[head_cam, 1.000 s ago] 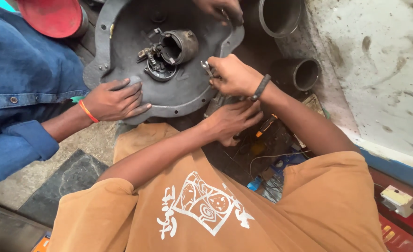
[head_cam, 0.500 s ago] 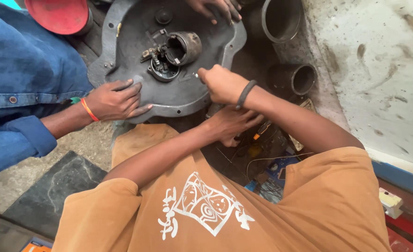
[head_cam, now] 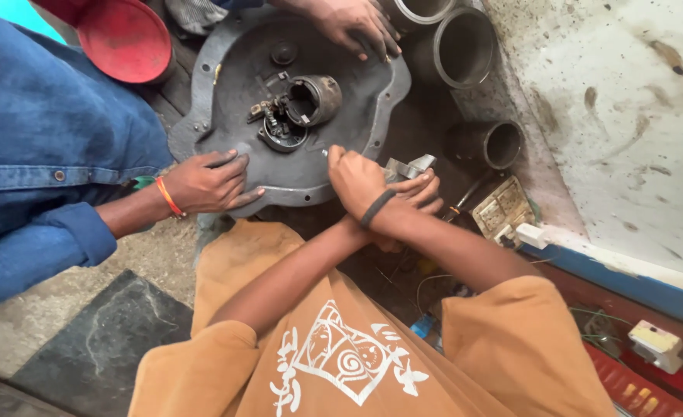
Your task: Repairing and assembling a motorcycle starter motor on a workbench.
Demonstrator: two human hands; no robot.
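Lying flat on floor: grey cast housing (head_cam: 225, 116), co-worker's hand (head_cam: 206, 181) pressing its rim, fingers spread. Clenching into fist at near edge: R hand (head_cam: 357, 179). Pinching bent metal piece (head_cam: 409, 165), partly hidden under R wrist: L hand (head_cam: 420, 193). Prob. mid-fitting; needing housing kept steady.

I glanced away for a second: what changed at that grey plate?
The right hand, fisted, slid left along the grey plate's near rim, above the left hand, which lies by a bent metal piece. A co-worker's banded hand and another hand at the far rim stayed pressed on the plate.
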